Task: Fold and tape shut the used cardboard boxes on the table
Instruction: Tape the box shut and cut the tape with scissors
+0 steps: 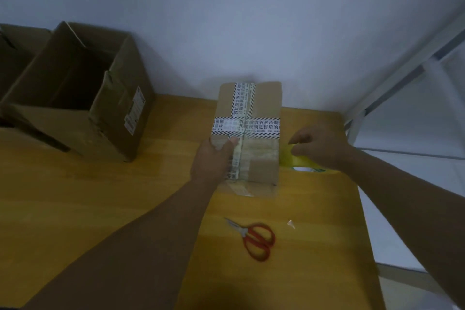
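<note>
Mid-frame, the small box (261,108) lies folded shut on the table (100,196). The left hand (212,158) grips its left edge, and the right hand (319,145) pinches the yellow end of the tape roll (302,162) beside it. Taping seems barely begun; upper left, the large box (75,98) stands open.

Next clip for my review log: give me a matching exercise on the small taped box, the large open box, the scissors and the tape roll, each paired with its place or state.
Things:
1. small taped box
2. large open box
3. red-handled scissors
4. yellow tape roll

Places or states:
A. lies untouched on the table, nearest the camera
B. gripped by the left hand
C. stands open-topped at the table's left
D. pinched by the right hand, just right of the small taped box

Pairs: 1-B, 2-C, 3-A, 4-D
</note>
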